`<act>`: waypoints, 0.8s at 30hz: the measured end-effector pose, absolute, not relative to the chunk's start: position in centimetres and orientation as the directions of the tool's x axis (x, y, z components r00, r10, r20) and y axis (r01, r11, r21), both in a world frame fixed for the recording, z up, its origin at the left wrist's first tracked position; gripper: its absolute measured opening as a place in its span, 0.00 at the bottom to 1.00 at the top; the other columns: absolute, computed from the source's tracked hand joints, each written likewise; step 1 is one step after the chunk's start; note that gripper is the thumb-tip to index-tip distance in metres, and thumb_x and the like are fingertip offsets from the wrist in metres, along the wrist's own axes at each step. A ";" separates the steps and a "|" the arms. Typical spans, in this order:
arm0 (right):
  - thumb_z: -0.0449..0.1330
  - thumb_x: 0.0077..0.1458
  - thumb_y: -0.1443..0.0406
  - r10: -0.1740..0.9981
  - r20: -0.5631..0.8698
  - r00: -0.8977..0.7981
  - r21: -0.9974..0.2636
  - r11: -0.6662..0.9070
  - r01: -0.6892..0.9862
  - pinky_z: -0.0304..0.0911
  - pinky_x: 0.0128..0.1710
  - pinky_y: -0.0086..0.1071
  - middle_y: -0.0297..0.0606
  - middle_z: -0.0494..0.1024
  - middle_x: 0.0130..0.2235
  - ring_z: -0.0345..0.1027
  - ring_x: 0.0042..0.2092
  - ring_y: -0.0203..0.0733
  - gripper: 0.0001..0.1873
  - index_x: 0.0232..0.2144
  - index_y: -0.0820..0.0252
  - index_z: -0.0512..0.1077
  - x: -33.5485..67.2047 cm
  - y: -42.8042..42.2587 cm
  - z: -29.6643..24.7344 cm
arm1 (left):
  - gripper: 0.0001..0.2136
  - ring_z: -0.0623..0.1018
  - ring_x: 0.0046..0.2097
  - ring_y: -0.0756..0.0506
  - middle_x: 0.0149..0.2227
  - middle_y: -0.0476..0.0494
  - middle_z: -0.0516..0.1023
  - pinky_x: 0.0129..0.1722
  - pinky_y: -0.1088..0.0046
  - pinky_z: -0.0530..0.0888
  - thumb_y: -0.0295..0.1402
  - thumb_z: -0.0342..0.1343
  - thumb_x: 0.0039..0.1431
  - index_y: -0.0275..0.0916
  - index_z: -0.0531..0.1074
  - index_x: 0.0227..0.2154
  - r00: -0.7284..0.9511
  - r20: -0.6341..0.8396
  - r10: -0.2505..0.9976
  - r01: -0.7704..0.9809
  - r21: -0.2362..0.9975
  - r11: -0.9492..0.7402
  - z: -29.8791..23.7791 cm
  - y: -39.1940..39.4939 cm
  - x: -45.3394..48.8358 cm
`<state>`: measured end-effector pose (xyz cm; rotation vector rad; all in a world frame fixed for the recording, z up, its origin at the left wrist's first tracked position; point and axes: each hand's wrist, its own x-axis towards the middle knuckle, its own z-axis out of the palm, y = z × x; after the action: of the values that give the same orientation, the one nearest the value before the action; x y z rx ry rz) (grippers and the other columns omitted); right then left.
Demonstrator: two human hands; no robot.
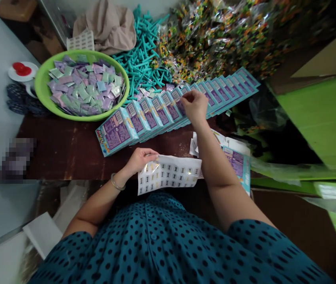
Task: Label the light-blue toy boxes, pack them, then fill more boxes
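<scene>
The left hand (pixel 139 159) grips the upper left corner of a thin, glossy sticker sheet (pixel 170 173), which bows slightly and carries rows of small dark-printed labels, some catching a gold glint. Beyond it and to its right, the right hand (pixel 196 105) has thumb and fingers drawn into a narrow pinch at the faces of the cartons (pixel 152 114); whether a label sits between those fingertips I cannot tell. The cartons are smooth, flat-sided cardboard in light blue and purple, overlapping in a slanting row that runs out to both sides of the right hand.

Nearer the body than the right hand, its forearm crosses in front of a loose box (pixel 236 161) and some white card (pixel 194 144), hiding part of both. Beyond the left hand, to its left, stands a round green plastic basin (pixel 39 85) heaped with small, crinkled sachets (pixel 86 88). Past the cartons lie a tangle of teal plastic pieces (pixel 144 35) and shiny clear bags (pixel 215 35) of multicoloured bits, closing off the far side.

Left of the left hand, a stretch of scuffed dark brown surface (pixel 55 142) gives room sideways; its front edge passes by the wrist, and the sheet hangs over it toward the dotted shirt (pixel 156 244).
</scene>
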<state>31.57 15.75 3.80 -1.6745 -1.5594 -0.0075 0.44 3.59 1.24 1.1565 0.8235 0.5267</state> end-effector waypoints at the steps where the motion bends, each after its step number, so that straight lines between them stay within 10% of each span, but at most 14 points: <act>1: 0.60 0.66 0.54 0.817 0.527 0.236 -0.514 0.085 0.854 0.74 0.50 0.47 0.41 0.78 0.38 0.76 0.45 0.48 0.15 0.47 0.58 0.76 31.5 15.9 3.8 | 0.13 0.80 0.31 0.46 0.31 0.43 0.85 0.32 0.72 0.74 0.41 0.69 0.50 0.38 0.85 0.33 0.612 -0.286 0.737 0.040 0.943 0.332 1.2 3.6 0.5; 7: 0.65 0.62 0.51 0.780 0.576 0.244 -0.459 0.063 0.886 0.72 0.52 0.54 0.47 0.76 0.51 0.75 0.50 0.53 0.25 0.56 0.56 0.73 28.9 10.3 7.5 | 0.12 0.81 0.32 0.46 0.32 0.43 0.86 0.33 0.72 0.75 0.41 0.67 0.54 0.38 0.85 0.34 0.587 -0.196 0.786 0.043 0.976 0.211 1.2 3.6 0.0; 13: 0.67 0.62 0.53 0.971 -0.032 -0.239 -0.769 0.128 0.626 0.68 0.34 0.33 0.35 0.82 0.31 0.75 0.33 0.41 0.14 0.36 0.56 0.81 22.7 -1.2 8.2 | 0.09 0.84 0.39 0.43 0.39 0.41 0.87 0.42 0.68 0.78 0.36 0.66 0.58 0.40 0.85 0.39 0.517 0.001 0.856 0.073 0.996 -0.046 2.3 3.3 0.0; 24: 0.71 0.56 0.53 0.992 0.010 0.124 -0.927 -0.037 0.372 0.66 0.34 0.33 0.36 0.81 0.31 0.72 0.33 0.39 0.14 0.30 0.57 0.80 24.0 -6.4 6.0 | 0.12 0.76 0.30 0.49 0.27 0.47 0.80 0.33 0.72 0.71 0.40 0.70 0.53 0.38 0.79 0.24 0.448 0.057 0.892 0.058 0.994 -0.093 3.2 1.9 1.3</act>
<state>23.96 -6.39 6.03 -1.5511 -1.3794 0.9193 1.30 1.92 3.19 1.5055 0.8754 0.8746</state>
